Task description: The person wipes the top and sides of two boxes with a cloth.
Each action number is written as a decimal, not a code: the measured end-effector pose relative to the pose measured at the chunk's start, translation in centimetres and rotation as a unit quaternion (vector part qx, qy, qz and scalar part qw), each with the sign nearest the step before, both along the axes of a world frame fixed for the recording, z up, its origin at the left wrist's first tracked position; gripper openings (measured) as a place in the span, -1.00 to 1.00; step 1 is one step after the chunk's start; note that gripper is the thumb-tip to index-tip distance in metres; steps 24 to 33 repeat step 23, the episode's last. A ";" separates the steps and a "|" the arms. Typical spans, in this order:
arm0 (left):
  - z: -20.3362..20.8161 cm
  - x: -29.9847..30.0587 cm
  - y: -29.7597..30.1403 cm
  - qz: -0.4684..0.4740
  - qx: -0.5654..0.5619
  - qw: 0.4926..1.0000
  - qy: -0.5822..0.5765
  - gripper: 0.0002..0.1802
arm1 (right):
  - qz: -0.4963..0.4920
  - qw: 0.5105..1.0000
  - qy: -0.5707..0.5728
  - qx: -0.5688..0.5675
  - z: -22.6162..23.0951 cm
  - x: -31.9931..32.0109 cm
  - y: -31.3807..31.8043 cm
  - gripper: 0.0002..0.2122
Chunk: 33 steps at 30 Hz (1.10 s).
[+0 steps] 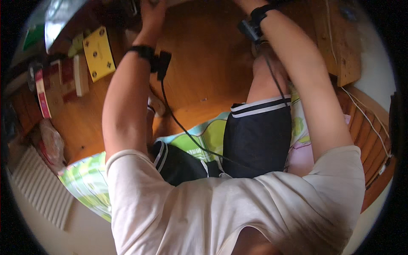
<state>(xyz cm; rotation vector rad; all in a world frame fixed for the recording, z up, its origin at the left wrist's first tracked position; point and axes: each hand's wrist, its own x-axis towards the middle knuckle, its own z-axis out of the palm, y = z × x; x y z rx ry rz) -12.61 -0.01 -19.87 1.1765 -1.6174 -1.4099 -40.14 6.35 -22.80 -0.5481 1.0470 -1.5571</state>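
My left hand (pixel 153 15) reaches to the upper edge of the view, over the far side of the wooden surface (pixel 199 55). Its fingers are cut off at the edge, and a small dark thing there is too unclear to name. Only the back part of my right hand (pixel 250 5) shows at the top, right of the middle; its fingers lie outside the picture. Each wrist wears a black strap with a small dark device, the left device (pixel 161 65) and the right device (pixel 248 32). Whatever either hand holds is hidden.
A yellow card (pixel 98 54) with dark marks stands left of my left forearm, beside several upright books (pixel 44 93). A crumpled plastic bag (pixel 52 140) lies nearer. A black cable (pixel 178 123) hangs from the left device across my lap. Green patterned cloth (pixel 87 178) lies under me.
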 end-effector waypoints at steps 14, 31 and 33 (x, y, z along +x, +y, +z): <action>0.7 -2.8 1.0 -0.030 -0.102 0.993 0.044 -0.12 | -0.045 0.996 0.053 0.062 -3.1 -5.4 1.6 -0.64; 0.9 -1.4 1.0 -0.048 -0.213 0.976 0.001 -0.14 | 0.021 0.990 -0.114 0.077 3.7 -5.6 -0.4 -0.33; 0.9 -1.4 1.0 -0.048 -0.213 0.976 0.001 -0.14 | 0.021 0.990 -0.114 0.077 3.7 -5.6 -0.4 -0.33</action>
